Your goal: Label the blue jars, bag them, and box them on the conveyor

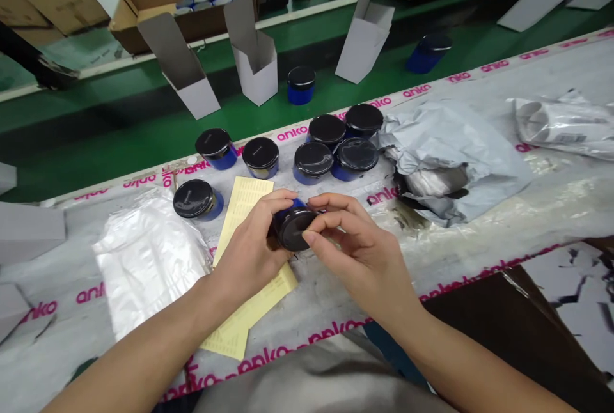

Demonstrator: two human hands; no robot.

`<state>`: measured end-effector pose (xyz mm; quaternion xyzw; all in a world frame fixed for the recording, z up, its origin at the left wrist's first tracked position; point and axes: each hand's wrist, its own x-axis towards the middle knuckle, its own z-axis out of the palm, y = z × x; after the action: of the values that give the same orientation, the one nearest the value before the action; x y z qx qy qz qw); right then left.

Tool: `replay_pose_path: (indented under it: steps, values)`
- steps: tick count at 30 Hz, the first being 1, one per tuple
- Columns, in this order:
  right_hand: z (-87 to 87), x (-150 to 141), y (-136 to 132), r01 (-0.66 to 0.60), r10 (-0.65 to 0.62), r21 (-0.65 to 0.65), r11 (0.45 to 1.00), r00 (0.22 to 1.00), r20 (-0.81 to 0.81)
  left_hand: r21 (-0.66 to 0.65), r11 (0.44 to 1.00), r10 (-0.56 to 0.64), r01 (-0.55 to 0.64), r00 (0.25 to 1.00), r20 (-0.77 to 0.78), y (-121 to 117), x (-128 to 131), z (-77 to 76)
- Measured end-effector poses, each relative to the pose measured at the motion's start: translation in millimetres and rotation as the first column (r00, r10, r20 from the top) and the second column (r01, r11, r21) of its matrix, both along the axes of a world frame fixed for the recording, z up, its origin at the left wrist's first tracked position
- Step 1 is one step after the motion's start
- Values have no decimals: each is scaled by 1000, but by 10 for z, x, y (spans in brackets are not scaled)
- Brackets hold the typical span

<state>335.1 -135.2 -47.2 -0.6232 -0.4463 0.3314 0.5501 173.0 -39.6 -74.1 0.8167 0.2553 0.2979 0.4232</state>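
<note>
Cradling a tilted blue jar (pixel 290 224), the left hand (pixel 249 253) wraps its side; the right hand (pixel 357 253) (fingers curled, nearer the top) rests on its black lid (pixel 293 234).

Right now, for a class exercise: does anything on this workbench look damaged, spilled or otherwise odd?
Yes. The grey plastic mailer to the right of the black-lidded blue jars is ripped open at its left end, with ragged edges. A dark smear stains the white bench cover just beside it, which looks like dirt or a spill.
</note>
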Motion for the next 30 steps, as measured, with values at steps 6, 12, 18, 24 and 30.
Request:
replay_pose_path:
  steps: [6,12,18,24,30]
  values:
    - [-23,-39,17,16,-16,28,999,1000,-5,-15,1000,2,-2,1000,-12,4,-6,25]
    - [-66,-81,21,43,-46,87,995,998,40,25,1000,-5,6,1000,-15,3,-9,29]
    - [-115,-110,37,78,-72,95,992,995,-70,57,998,-21,21,1000,-3,12,-14,6]
    - [-111,55,72,33,-33,15,999,999,-8,109,992,-70,69,998,5,-17,13,1]
    - [-167,235,221,-158,151,2,987,948,281,76,995,-58,66,993,-101,28,34,171]
